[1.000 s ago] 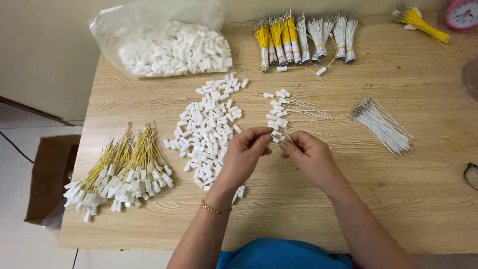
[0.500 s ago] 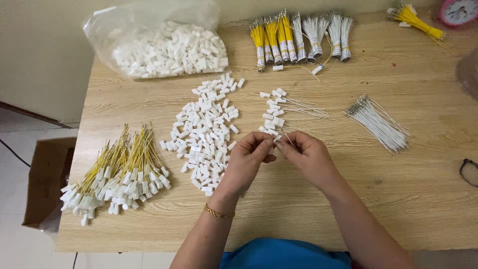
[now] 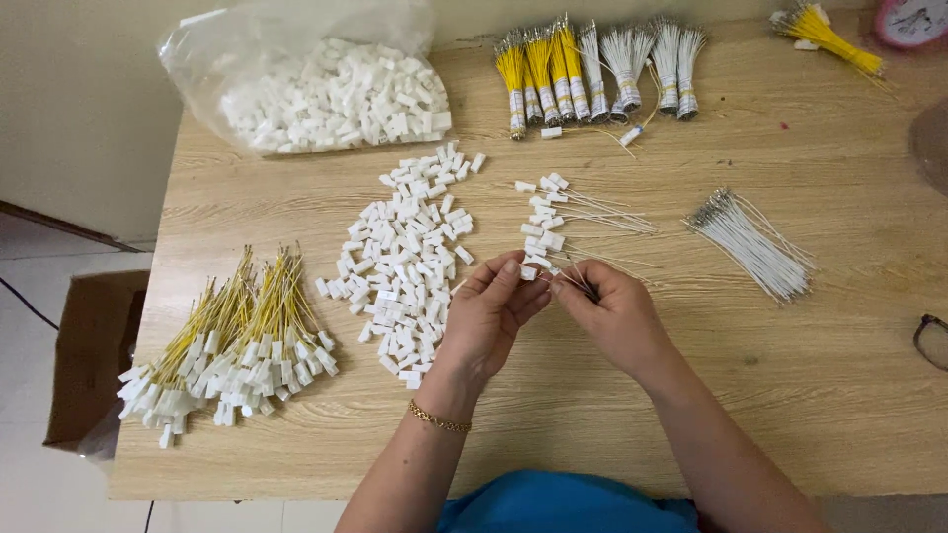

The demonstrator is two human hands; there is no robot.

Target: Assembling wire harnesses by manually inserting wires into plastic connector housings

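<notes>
From the head camera, looking down, both hands meet at the middle of the frame over a pale wooden surface (image 3: 790,395). The left hand (image 3: 489,316), a thin gold bracelet (image 3: 439,418) at its wrist, pinches a small white plastic connector (image 3: 528,271) between thumb and fingertips. The right hand (image 3: 612,316) is closed narrowly on a thin white wire (image 3: 583,286), its end held right at the connector, so the two hands almost touch.

Just left of the hands lies a loose heap of white connectors (image 3: 405,262), spreading from the centre toward the upper middle. Just above the hands sits a small cluster of white wires already fitted with connectors (image 3: 553,217), their leads fanning out to the right. Further right, well apart, lies a bundle of bare white wires (image 3: 750,242), angled down to the right.

At the lower left of the frame rests a pile of yellow wires with white connectors (image 3: 232,350) on their ends. In the upper left a clear plastic bag of white connectors (image 3: 326,94) stands on the surface. Along the top edge, banded bundles of yellow and white wires (image 3: 592,69) lie side by side, and another yellow bundle (image 3: 829,35) sits in the upper right corner. A brown cardboard box (image 3: 89,355) stands on the floor at the left.
</notes>
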